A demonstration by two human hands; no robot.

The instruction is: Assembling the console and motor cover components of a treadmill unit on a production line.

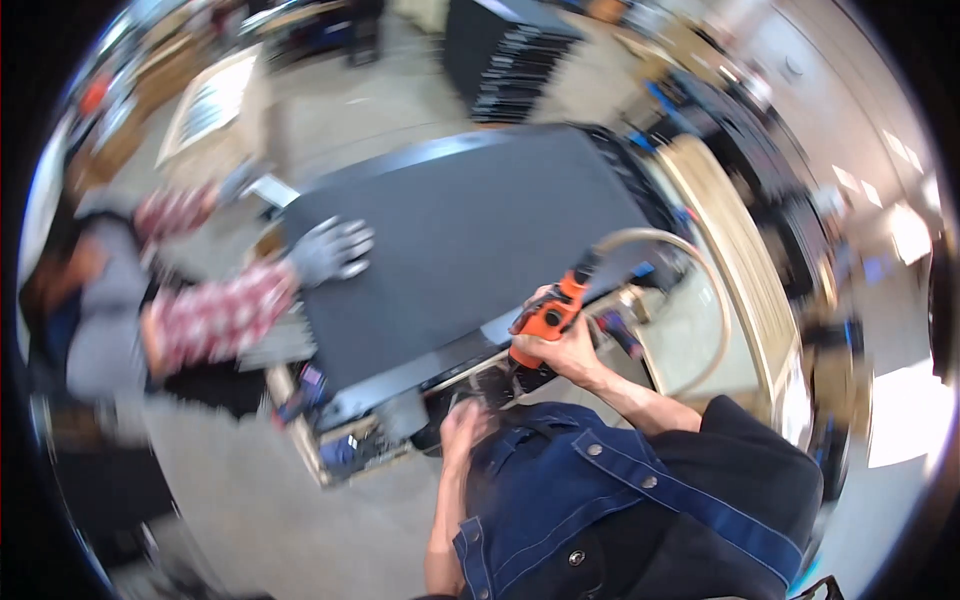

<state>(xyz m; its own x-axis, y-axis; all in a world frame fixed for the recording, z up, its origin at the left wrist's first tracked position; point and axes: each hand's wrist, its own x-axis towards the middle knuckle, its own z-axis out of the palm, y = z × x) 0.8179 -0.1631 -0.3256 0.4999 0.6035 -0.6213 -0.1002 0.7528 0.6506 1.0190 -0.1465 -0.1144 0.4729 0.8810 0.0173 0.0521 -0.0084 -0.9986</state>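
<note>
My right hand (568,352) is closed around an orange and black power tool (552,318), held over the near edge of a dark flat panel (450,250). A beige hose (722,300) curves away from the tool's far end. My left hand (466,428) is close to my body at the near side of the work table, beside some dark parts. Motion smears its fingers, so I cannot make out whether it holds anything.
At the left, a co-worker's gloved hand (335,250) lies on the panel. Power tools (345,452) sit on a shelf under the panel's near edge. A stack of dark panels (515,65) stands beyond. A long wooden piece (735,255) is at the right.
</note>
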